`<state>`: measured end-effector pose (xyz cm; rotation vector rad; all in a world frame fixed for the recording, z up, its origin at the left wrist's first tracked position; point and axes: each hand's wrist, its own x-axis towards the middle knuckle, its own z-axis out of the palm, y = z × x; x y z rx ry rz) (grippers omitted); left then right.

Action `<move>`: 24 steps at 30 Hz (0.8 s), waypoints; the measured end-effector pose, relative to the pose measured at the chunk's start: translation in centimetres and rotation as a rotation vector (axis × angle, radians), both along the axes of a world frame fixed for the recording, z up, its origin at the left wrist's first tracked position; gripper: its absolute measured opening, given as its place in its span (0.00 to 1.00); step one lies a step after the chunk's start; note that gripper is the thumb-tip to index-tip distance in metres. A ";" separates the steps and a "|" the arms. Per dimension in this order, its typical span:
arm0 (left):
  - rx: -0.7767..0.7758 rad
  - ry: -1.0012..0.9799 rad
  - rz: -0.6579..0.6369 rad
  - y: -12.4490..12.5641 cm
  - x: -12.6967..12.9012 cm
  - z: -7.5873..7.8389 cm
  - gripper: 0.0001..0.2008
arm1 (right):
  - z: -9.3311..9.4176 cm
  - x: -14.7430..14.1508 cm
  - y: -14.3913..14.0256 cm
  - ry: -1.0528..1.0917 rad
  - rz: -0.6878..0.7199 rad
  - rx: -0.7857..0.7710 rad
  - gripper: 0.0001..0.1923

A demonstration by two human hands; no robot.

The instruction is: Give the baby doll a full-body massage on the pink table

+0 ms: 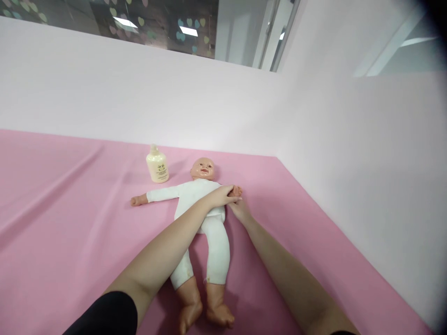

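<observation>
A baby doll (pixel 199 195) with a white cloth body lies on its back on the pink sheet (pixel 70 223), head away from me. My left hand (pixel 222 195) reaches across its torso and closes around the doll's arm on the right side. From the outer side my right hand (pixel 240 209) grips the same arm, its fingers partly hidden under my left hand. The doll's small hand (pixel 237 190) sticks out just beyond my fingers. Its other arm (pixel 162 193) stretches out to the left, untouched.
A pale yellow lotion bottle (pixel 158 165) stands upright left of the doll's head. White walls (pixel 139 93) rise behind and along the right side (pixel 366 163). Above the back wall is a window (pixel 157 28) with heart stickers. Folds run through the sheet at the left.
</observation>
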<state>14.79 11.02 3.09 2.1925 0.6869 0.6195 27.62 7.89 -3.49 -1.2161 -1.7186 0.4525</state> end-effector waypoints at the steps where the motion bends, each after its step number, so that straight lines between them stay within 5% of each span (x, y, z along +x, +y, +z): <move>1: 0.005 -0.001 0.004 -0.1 0.0 0.1 0.13 | 0.2 0.0 -0.2 0.043 0.017 -0.011 0.18; 8: 0.016 -0.026 -0.006 -0.2 0.1 0.3 0.10 | 0.7 -0.4 -0.7 0.233 0.035 -0.127 0.29; 24: 0.061 0.001 0.061 -0.4 -0.1 0.2 0.09 | 0.4 -0.9 -0.3 0.315 0.108 -0.036 0.17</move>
